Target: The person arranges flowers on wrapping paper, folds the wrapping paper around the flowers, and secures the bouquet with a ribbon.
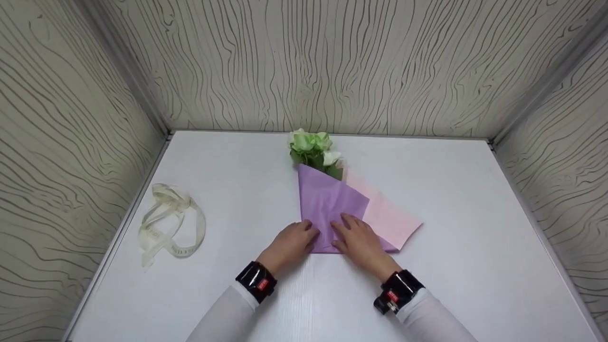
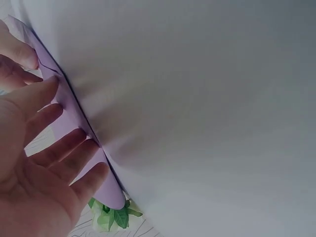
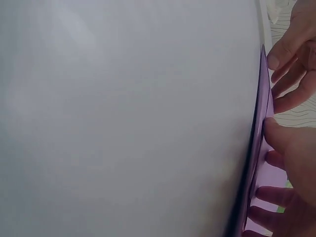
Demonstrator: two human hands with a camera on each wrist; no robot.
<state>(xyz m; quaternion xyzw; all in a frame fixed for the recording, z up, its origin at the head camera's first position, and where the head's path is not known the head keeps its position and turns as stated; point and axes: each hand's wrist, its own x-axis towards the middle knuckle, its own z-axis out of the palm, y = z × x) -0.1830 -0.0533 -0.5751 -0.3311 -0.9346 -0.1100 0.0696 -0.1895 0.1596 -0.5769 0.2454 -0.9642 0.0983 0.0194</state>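
Purple wrapping paper is folded across the stems of artificial-looking pale green and white flowers, whose heads stick out at the far end. A pale pink sheet fans out from beneath the purple one on the right. My left hand touches the paper's lower left edge; in the left wrist view its fingers are nearly straight against it. On the lower middle of the fold, my right hand presses with spread fingers, also seen in the right wrist view. The stems are hidden inside the paper.
A loosely looped cream ribbon with printed lettering lies on the left side of the white table. Wood-grain patterned panels enclose the table at the back and both sides.
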